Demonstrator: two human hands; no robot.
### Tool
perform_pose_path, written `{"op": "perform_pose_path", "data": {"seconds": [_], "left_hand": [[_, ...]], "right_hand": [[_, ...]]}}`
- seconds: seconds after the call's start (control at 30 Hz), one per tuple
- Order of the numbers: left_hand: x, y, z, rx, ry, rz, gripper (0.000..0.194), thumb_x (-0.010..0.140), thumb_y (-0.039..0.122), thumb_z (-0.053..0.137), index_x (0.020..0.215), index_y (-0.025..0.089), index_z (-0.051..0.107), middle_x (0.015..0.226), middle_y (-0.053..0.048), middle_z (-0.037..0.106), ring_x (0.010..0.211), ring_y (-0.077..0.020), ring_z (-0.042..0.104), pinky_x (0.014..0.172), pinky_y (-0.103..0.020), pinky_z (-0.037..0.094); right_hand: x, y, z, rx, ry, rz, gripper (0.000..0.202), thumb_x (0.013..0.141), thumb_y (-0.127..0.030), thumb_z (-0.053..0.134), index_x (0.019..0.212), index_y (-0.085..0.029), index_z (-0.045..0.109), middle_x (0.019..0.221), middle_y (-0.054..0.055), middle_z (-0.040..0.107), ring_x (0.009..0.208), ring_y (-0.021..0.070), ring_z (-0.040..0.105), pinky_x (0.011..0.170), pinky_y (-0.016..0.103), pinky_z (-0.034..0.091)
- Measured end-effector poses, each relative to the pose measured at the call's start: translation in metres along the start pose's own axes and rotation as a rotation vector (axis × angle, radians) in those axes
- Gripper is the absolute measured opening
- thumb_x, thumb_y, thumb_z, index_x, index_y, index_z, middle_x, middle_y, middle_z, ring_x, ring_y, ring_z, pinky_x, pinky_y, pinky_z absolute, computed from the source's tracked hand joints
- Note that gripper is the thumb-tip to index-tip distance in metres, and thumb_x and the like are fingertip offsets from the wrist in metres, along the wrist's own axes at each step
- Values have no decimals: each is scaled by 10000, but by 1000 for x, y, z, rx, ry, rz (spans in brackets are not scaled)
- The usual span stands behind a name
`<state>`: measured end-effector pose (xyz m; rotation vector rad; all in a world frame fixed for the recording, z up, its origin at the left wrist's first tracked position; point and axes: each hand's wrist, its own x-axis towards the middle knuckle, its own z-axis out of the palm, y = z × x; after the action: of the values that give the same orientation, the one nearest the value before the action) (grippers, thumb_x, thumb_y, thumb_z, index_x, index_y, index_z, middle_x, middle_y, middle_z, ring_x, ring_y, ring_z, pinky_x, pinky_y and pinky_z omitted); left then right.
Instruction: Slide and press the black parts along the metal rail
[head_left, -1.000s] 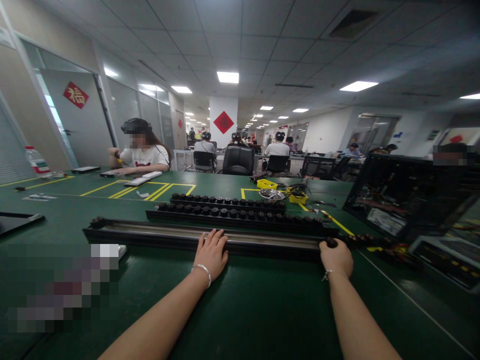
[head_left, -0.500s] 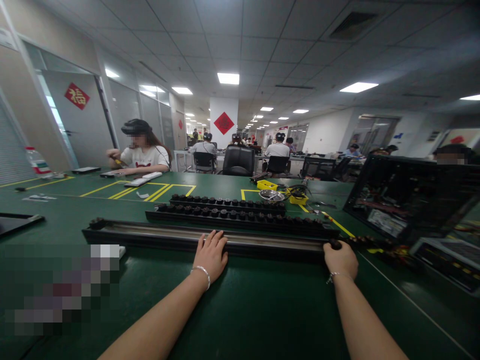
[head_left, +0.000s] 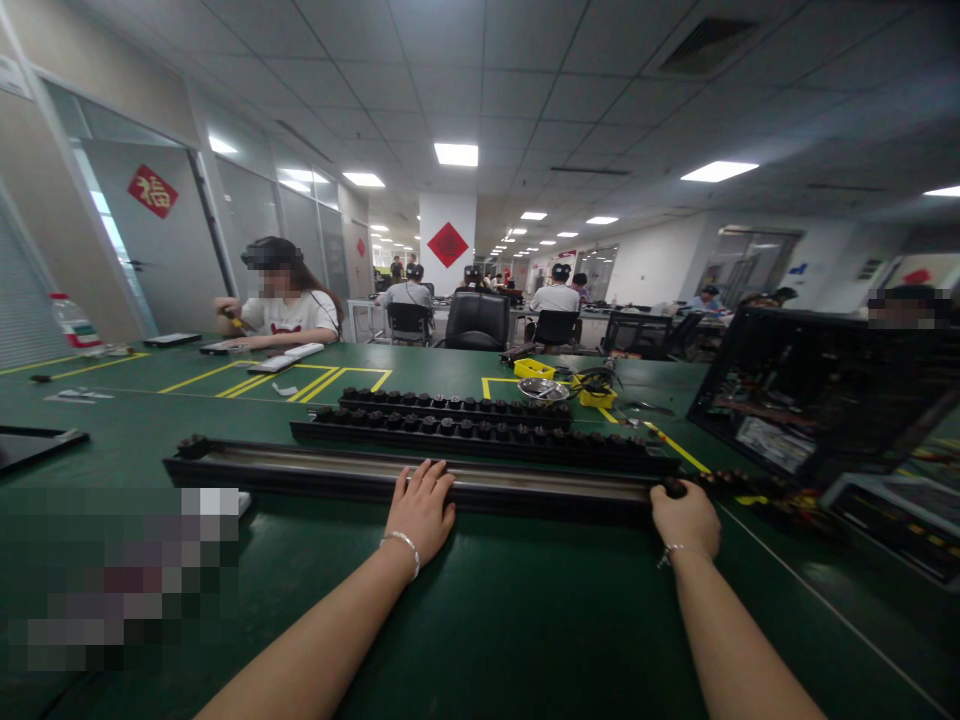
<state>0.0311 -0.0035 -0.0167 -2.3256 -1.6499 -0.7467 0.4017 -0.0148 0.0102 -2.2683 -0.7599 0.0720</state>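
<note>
A long black channel (head_left: 315, 474) lies across the green table (head_left: 510, 610), with a pale strip along its inside and a small dark part at its left end. My left hand (head_left: 422, 510) rests on the middle of the channel, fingers spread over its near edge. At the channel's right end, my right hand (head_left: 686, 515) has its fingers closed round a small black part, whose lower side is hidden. Just behind lie two more black strips (head_left: 480, 430) lined with several round black pieces.
An open computer case (head_left: 795, 400) and a metal box (head_left: 892, 525) stand at the right. Behind the strips are a steel bowl (head_left: 544, 391) and yellow trays (head_left: 534, 369). A person (head_left: 289, 300) works at the far left, near a bottle (head_left: 75, 322).
My right hand has shifted very slightly to the right, with the black part still in it. My left hand has stayed in place on the channel.
</note>
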Motion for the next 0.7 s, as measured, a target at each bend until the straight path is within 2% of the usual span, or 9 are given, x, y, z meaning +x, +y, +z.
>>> {"op": "perform_pose_path", "data": {"seconds": [0.57,0.7], "left_hand": [[1,2,-1,2,-15,-13,354,811,273,478,1152,258,572,1367,-27,501,1314,-241,362,1110,-489,191],[1,3,-2,5,-17,-15,352,810,271,477,1148,259,574,1369,-22,499,1313,-239,364,1108,-482,198]], "right_hand": [[16,7,-5,-26,-13,-55,505,750,-417,485,1156,-134,586,1042,162,624,951,315,583,810,425,470],[27,18,-10,-22,12,-39,472,753,-390,477,1129,-137,604,1063,168,619,970,318,581,800,412,465]]}}
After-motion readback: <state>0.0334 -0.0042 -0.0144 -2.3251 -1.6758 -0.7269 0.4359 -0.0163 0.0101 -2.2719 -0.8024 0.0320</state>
